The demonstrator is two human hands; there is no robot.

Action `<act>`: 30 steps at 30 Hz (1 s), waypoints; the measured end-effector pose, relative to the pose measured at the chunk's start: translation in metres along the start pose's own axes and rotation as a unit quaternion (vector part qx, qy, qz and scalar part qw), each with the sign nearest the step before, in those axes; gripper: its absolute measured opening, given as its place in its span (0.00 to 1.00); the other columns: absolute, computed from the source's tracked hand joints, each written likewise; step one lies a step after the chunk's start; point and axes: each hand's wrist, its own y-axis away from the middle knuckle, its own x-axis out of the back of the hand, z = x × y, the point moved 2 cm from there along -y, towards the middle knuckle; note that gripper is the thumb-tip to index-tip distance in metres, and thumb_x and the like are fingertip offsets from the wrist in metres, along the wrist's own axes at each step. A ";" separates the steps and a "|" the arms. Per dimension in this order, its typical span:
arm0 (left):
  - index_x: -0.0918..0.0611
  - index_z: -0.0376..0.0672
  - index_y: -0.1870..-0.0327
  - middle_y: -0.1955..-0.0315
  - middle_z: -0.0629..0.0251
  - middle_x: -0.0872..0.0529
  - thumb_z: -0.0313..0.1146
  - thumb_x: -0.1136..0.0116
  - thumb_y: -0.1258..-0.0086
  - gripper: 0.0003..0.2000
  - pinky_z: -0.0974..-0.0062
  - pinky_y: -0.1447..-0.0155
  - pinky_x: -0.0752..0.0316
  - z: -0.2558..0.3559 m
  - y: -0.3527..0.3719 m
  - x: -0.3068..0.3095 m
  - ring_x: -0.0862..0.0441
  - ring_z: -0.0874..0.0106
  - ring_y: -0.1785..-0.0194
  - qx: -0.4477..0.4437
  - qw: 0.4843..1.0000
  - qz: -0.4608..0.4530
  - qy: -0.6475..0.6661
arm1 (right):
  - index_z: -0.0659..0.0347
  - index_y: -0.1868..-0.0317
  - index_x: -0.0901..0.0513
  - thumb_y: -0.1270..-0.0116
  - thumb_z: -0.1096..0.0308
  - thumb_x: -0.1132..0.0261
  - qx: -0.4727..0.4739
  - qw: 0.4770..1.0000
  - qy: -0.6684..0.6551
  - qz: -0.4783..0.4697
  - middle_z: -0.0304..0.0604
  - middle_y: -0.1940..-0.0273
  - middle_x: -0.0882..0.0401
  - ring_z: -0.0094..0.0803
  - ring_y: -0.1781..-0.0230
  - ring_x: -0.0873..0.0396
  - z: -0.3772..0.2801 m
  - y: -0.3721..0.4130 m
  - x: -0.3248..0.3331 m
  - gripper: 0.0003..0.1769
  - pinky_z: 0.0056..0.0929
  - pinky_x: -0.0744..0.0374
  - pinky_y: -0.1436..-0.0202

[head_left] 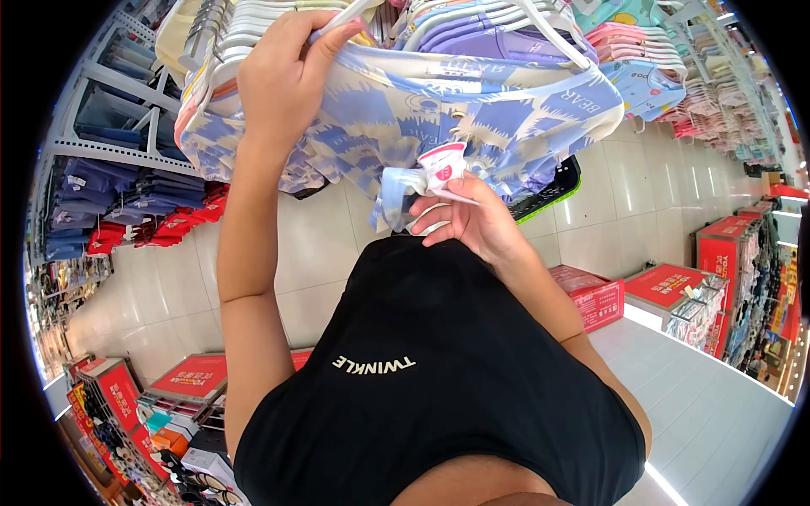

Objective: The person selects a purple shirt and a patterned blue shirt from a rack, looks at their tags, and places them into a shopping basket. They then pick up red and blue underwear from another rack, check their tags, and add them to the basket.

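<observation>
A blue and white patterned garment (371, 97) with "BEAR" lettering hangs on a white hanger in front of me. My left hand (291, 72) is closed at its upper left, thumb pressed against the white hanger (337, 18). Lower down, my right hand (468, 221) pinches a white and pink price tag (445, 166) between thumb and fingers. Beside the tag, a light blue strip of cloth (395, 190) dangles from the garment. Part of my left fingers is hidden behind the hand.
More hangered clothes (498, 38) crowd the rack behind the garment. A black basket with a green rim (548, 198) sits below right. Shelves of folded jeans (93, 190) stand left. Red-topped display bins (675, 287) line the right, and a red box (591, 297) is nearer.
</observation>
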 end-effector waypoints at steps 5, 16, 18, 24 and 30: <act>0.16 0.41 0.63 0.73 0.65 0.17 0.40 0.36 0.34 0.11 0.75 0.68 0.30 -0.013 -0.002 -0.002 0.23 0.69 0.73 -0.023 1.000 0.017 -0.006 | 0.67 0.48 0.29 0.31 0.56 0.44 0.003 1.000 0.015 0.010 0.58 0.59 0.18 0.47 0.62 0.15 -0.001 -0.003 0.005 0.21 0.38 0.13 0.64; 0.17 0.36 0.61 0.73 0.70 0.19 0.36 0.36 0.33 0.10 0.82 0.67 0.34 -0.011 -0.013 0.008 0.30 0.81 0.73 -0.022 0.999 0.041 -0.025 | 0.62 0.36 0.31 0.36 0.64 0.36 0.172 0.905 0.337 0.193 0.49 0.51 0.19 0.34 0.59 0.17 -0.002 -0.007 0.042 0.29 0.30 0.20 0.59; 0.17 0.37 0.60 0.74 0.71 0.20 0.36 0.36 0.32 0.10 0.82 0.67 0.35 -0.007 -0.021 0.018 0.31 0.81 0.73 -0.014 0.997 0.064 -0.043 | 0.63 0.38 0.29 0.37 0.65 0.35 0.185 0.832 0.464 0.242 0.50 0.51 0.19 0.35 0.58 0.17 -0.008 -0.007 0.064 0.28 0.30 0.20 0.59; 0.20 0.35 0.66 0.77 0.61 0.24 0.33 0.38 0.33 0.09 0.73 0.63 0.32 -0.004 -0.044 0.057 0.27 0.70 0.71 -0.041 0.987 0.148 -0.056 | 0.66 0.33 0.36 0.41 0.66 0.29 0.201 0.784 0.470 0.352 0.55 0.40 0.27 0.39 0.43 0.24 -0.022 -0.008 0.155 0.39 0.34 0.24 0.44; 0.14 0.38 0.60 0.72 0.76 0.18 0.39 0.36 0.31 0.12 0.89 0.62 0.34 -0.018 -0.055 0.083 0.28 0.87 0.68 0.006 0.980 0.190 -0.064 | 0.70 0.32 0.45 0.48 0.67 0.23 0.307 0.773 0.504 0.232 0.56 0.37 0.34 0.41 0.37 0.32 -0.046 -0.045 0.169 0.50 0.36 0.32 0.35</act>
